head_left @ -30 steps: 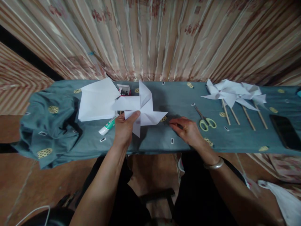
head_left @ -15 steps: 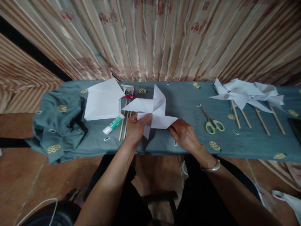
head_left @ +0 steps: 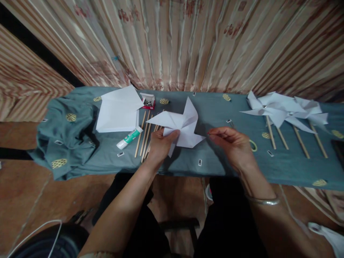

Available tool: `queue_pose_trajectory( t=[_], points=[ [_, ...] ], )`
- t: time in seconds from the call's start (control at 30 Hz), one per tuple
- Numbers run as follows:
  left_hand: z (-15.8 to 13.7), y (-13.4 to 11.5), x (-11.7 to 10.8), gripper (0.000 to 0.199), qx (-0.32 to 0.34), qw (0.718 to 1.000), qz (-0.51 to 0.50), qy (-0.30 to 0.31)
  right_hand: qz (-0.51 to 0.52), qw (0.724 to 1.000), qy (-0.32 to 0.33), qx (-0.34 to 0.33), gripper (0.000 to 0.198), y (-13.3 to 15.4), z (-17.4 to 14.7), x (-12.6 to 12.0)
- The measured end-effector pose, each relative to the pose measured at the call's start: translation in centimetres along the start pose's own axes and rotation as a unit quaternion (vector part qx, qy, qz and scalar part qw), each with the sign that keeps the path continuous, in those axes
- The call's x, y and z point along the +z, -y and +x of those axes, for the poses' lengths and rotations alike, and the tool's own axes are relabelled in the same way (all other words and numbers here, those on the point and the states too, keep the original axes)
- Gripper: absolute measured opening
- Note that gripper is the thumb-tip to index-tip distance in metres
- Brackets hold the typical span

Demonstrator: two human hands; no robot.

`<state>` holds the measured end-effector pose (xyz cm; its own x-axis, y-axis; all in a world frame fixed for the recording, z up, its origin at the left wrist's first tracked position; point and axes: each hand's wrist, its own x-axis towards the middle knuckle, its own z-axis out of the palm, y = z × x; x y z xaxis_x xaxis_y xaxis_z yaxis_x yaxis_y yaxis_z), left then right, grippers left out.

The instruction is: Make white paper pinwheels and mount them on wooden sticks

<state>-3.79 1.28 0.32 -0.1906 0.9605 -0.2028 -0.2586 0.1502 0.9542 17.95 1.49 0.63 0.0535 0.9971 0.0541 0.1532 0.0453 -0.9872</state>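
My left hand (head_left: pixel 160 145) grips a white paper pinwheel (head_left: pixel 188 125) by its middle, thumb pressed on top near the centre. The pinwheel's blades are folded inward, and no stick shows on it. My right hand (head_left: pixel 231 143) is apart from the pinwheel, just right of its right-hand blade. Its thumb and fingers are pinched together; whether anything small sits between them I cannot make out. Scissors with a green handle (head_left: pixel 253 145) lie mostly hidden behind my right hand. Left of the pinwheel are several thin wooden sticks (head_left: pixel 138 139).
A stack of white paper (head_left: pixel 116 118), a glue stick (head_left: pixel 129 138) and a small open red box (head_left: pixel 150 102) of metal pieces lie on the left. At the right rest several finished pinwheels (head_left: pixel 279 105) on sticks. A green cloth (head_left: pixel 215 165) covers the table, with a curtain (head_left: pixel 174 46) behind.
My right hand has let go of the pinwheel's blade and moved right, now covering most of the scissors. My left hand still holds the pinwheel, which is turned and shifted slightly right.
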Motion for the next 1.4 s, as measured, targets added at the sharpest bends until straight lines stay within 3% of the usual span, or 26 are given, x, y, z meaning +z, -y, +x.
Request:
queue_pose_trajectory(
  t=[0.23,0.57,0.8,1.17,1.4],
  points=[
    [-0.7,0.6,1.3,0.017,-0.011,0.999,0.025,0.026,0.001,0.997,0.068,-0.039,0.016,0.1,-1.3,2.9],
    [-1.2,1.1,2.5,0.019,-0.012,0.997,0.031,0.071,-0.03,0.994,0.066,-0.078,0.009,-0.3,-1.4,3.4],
    [-1.4,0.7,2.4,0.017,-0.018,0.997,0.039,0.066,-0.038,0.993,0.075,-0.081,0.01,-0.5,-1.3,3.5],
    [-1.4,0.9,2.0,0.017,-0.019,0.997,0.032,0.075,-0.007,0.995,0.082,-0.051,0.016,-0.6,-1.4,3.6],
    [-1.3,1.0,1.9,0.015,-0.011,0.995,0.044,0.094,0.061,0.993,0.099,0.02,0.026,-0.5,-1.4,3.5]
  ],
)
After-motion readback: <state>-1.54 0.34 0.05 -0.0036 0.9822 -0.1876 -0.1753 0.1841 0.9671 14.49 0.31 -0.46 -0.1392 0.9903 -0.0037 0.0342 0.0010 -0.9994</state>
